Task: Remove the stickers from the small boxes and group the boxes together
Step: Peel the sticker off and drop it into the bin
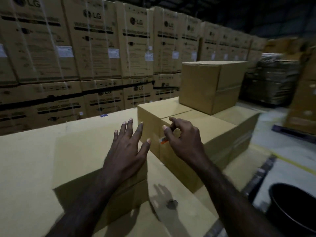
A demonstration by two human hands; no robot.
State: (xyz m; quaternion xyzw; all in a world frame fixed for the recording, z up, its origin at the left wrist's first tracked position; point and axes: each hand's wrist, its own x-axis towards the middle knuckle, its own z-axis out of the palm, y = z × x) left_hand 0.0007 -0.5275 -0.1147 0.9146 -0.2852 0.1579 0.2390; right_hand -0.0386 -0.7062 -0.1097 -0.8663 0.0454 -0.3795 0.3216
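The person is leaning over a row of plain boxes laid out on a big cardboard surface, with a wall of printed cartons stacked behind. The left hand is hovering over the near box, fingers spread and straight, gripping nothing; whether the palm is actually touching the lid I cannot tell. The right hand is working at the front corner of the middle box, thumb and curled fingers pinching a small orange-and-white sticker.

To my eye this is the peeling step on the middle box: the sticker is sitting right at the box's vertical edge, and it is too small and blurred to say whether it is partly stuck or already free. A third, taller box is standing just behind, resting on the same row.

The next move, I would judge, is calling for a steady pull away from the cardboard, slow enough not to tear the label, with the left hand bracing a box. A dark bin is waiting at lower right, a likely place for the scrap. The boxes are already lying close together, so little grouping looks left.
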